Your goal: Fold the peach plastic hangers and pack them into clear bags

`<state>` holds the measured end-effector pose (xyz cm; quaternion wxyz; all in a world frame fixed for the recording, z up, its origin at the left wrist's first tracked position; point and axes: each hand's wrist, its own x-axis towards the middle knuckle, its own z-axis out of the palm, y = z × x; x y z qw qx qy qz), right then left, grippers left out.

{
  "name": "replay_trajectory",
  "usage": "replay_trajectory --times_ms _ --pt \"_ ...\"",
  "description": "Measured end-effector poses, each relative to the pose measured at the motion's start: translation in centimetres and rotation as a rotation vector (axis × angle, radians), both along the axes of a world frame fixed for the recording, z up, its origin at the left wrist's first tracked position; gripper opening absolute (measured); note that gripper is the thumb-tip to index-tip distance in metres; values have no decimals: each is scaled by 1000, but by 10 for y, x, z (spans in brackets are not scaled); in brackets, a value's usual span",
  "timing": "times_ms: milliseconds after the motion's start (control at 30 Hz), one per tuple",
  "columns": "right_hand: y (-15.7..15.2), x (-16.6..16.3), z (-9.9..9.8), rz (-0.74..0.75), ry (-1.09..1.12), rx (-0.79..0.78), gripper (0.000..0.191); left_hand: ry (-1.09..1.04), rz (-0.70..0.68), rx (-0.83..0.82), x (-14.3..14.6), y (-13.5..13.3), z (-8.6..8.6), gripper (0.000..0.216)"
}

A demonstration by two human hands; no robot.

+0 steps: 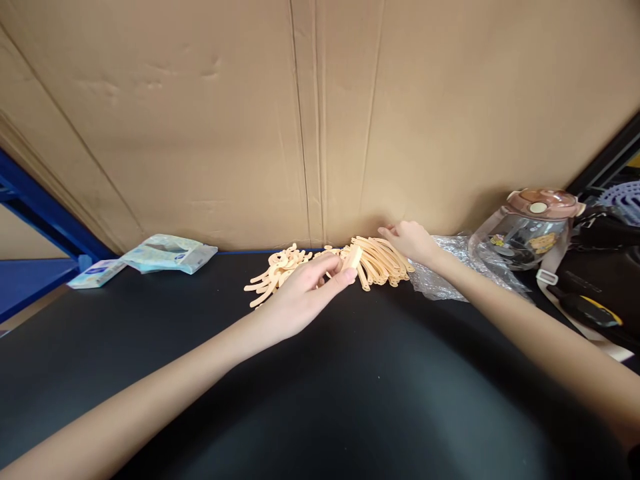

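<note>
A pile of pale orange curved plastic strips (280, 270) lies at the back of the black table (350, 400), against a cardboard wall. My left hand (300, 293) is closed in a pinch on one or a few of these strips (353, 257), held just above the pile. My right hand (410, 240) rests on the right end of a neat bundle of strips (383, 263), fingers bent over them and pointing left.
Crumpled clear plastic wrap (450, 267) lies right of the pile. A clear bottle with a pink lid (530, 230) and a black bag with a strap (595, 293) sit at the right. Light blue tissue packs (167, 253) lie at the left, near a blue shelf frame (35, 207).
</note>
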<state>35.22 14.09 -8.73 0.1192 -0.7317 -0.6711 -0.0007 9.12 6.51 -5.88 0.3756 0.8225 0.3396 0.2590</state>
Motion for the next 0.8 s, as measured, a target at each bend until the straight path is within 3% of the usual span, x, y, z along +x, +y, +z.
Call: replay_trajectory --times_ms 233,400,700,800 --pt "-16 9 12 106 98 -85 43 -48 90 -96 1 7 -2 48" --pt "-35 -1 22 112 46 -19 40 -62 80 -155 1 11 -4 43" --pt "-65 8 16 20 -73 58 37 -203 106 -286 -5 22 -6 36" --pt "-79 -12 23 115 37 121 41 -199 91 -285 -2 23 -10 32"
